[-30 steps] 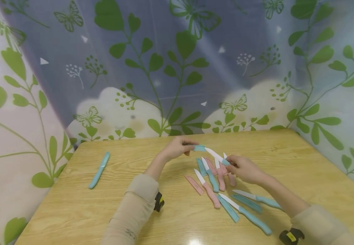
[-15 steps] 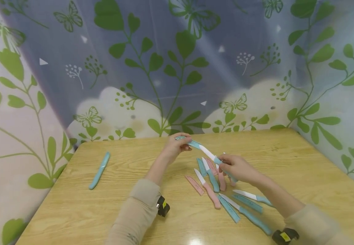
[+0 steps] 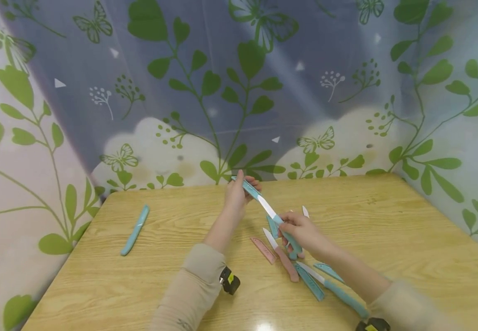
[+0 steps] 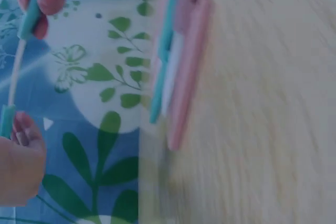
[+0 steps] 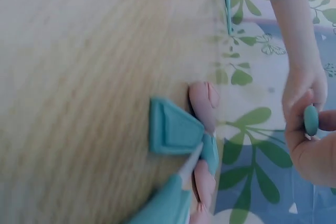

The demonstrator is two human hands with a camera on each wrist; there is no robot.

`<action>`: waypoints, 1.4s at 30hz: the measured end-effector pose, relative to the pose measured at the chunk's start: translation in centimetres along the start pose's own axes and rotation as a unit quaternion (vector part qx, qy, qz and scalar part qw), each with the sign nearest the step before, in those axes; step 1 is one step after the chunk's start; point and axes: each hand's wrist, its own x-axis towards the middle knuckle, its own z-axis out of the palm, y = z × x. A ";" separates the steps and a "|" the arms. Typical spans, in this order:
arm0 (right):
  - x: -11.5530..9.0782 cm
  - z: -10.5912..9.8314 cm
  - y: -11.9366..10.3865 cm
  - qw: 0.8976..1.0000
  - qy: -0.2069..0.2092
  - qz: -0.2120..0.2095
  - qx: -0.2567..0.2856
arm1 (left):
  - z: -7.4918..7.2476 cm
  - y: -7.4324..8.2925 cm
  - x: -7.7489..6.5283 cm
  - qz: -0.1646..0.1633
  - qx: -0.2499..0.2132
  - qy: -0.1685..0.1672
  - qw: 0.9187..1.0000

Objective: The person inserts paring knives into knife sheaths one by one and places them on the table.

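Note:
In the head view my left hand [image 3: 236, 197] holds a light-blue knife sheath [image 3: 251, 189], its thumb lying along it. A small knife with a white blade [image 3: 267, 207] runs down from the sheath's lower end, its tip end inside. My right hand [image 3: 305, 233] grips the knife's blue handle [image 3: 292, 242]. Both hands are raised over the table, and the left wrist view shows the bare stretch of blade [image 4: 17, 72] between them. Below the right hand lie a pink-handled knife [image 3: 287, 265], a pink sheath [image 3: 263, 250] and other knives, partly hidden by that hand.
Toward the front lie a blue-handled knife [image 3: 345, 298] and a blue sheath [image 3: 310, 282]; another blue sheath [image 3: 329, 271] is partly behind the right forearm. A sheathed blue knife [image 3: 134, 231] lies alone at the left. A printed curtain [image 3: 206, 92] hangs behind the wooden table [image 3: 173, 220].
Both hands have shifted left together with the knife and sheath, which now slant more steeply. The left hand has turned and risen, its thumb now up along the sheath.

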 end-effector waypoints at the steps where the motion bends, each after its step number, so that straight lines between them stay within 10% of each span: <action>1: 0.1 0.2 0.0 1.000 -0.001 0.000 0.009 | 0.2 0.1 0.0 -0.010 -0.039 0.004 0.999; 8: 0.4 1.9 -0.1 0.997 0.006 0.012 0.079 | 0.8 0.8 -0.1 -0.045 -0.202 0.048 0.977; 17: 0.6 3.6 -0.4 0.990 0.033 0.008 0.138 | 0.6 1.0 -0.4 -0.048 -0.181 0.112 0.976; 42: 0.9 5.1 -0.6 0.991 0.071 -0.009 0.114 | 1.3 0.4 -1.0 -0.026 -0.181 0.090 0.979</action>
